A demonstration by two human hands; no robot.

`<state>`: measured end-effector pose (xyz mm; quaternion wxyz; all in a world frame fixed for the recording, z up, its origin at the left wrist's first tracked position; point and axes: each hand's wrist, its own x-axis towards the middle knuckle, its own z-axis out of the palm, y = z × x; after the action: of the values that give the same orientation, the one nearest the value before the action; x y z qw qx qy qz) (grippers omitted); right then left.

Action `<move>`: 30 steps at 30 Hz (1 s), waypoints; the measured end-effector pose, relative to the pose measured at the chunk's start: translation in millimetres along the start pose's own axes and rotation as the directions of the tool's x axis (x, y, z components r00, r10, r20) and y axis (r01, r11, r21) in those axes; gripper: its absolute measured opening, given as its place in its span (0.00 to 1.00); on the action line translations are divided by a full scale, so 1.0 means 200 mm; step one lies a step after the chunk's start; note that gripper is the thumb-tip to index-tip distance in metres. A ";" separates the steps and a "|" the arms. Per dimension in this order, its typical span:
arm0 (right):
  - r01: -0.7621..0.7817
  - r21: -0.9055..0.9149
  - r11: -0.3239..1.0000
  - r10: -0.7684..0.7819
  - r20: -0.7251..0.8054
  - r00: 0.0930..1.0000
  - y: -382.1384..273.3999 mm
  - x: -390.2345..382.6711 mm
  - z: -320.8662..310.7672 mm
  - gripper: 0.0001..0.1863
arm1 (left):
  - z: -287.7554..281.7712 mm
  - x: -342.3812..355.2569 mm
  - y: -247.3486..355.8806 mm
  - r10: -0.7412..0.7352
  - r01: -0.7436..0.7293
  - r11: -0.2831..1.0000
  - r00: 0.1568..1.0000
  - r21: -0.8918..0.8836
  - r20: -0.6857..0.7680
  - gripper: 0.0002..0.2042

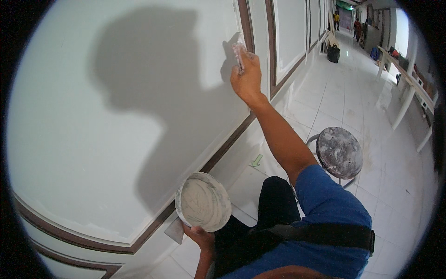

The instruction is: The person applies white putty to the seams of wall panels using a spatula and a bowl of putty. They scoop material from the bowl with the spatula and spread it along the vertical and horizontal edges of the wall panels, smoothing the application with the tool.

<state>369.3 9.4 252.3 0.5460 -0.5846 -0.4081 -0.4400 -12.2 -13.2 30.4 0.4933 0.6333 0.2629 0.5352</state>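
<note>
My right hand (pixel 247 78) is raised at the wall panel (pixel 74 153), fingers closed round a small putty-smeared scraper (pixel 239 50). The tool's tip meets the white surface along the dark brown moulding (pixel 245 21). Low by the wall, my left hand (pixel 200 235) grips a round bowl (pixel 226 211) from below. Whitish putty (pixel 200 202) coats the inside of that bowl. A flat, pale, wedge-shaped blade (pixel 174 231) sticks out beside my left fingers; its handle is hidden.
A round stool (pixel 339 152) with a paint-stained seat stands at my right on the tiled floor (pixel 327 100). Farther off are a black bag (pixel 333 53) by the wall, a long table (pixel 409 79) bearing objects, and people (pixel 357 28) at the corridor's end.
</note>
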 end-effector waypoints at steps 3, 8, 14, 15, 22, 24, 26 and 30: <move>0.008 -0.119 0.993 0.001 0.078 0.997 0.01 -0.04 0.06 0.33 | 0.05 0.01 0.08 0.039 -0.039 0.999 0.999 0.012 0.018 0.47; -0.007 -0.163 0.987 0.024 0.104 0.994 0.03 -0.08 0.12 0.34 | 0.00 -0.02 0.04 -0.081 0.082 0.994 0.996 0.077 -0.021 0.53; 0.007 -0.154 0.988 0.003 0.062 0.998 0.10 -0.13 0.19 0.34 | 0.00 -0.02 0.00 -0.056 0.058 0.996 0.998 0.066 -0.030 0.53; 0.002 -0.154 0.988 0.008 0.062 0.998 0.09 -0.14 0.19 0.34 | -0.04 -0.03 -0.04 -0.032 0.035 0.977 0.999 0.210 -0.020 0.53; -0.016 -0.096 0.995 0.021 0.048 0.999 0.15 -0.40 0.18 0.35 | -0.03 -0.01 0.00 -0.128 0.130 0.991 0.990 -0.026 0.067 0.53; -0.081 -0.108 0.991 0.092 0.102 0.991 0.15 -0.48 0.17 0.35 | -0.01 -0.01 0.01 -0.124 0.126 0.991 0.991 -0.052 0.045 0.53; -0.158 -0.083 0.984 0.164 0.078 0.983 0.15 -0.55 0.17 0.34 | 0.02 -0.01 0.04 -0.123 0.125 0.989 0.992 -0.076 0.028 0.54; -0.262 -0.053 0.964 0.266 0.127 0.956 -0.06 -0.66 0.13 0.33 | 0.02 0.00 0.06 -0.108 0.110 0.991 0.994 -0.082 0.032 0.54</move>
<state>322.4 37.0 128.0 0.5611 -0.6713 -0.3540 -0.3305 -10.1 -19.0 42.7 0.5513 0.6043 0.2676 0.5091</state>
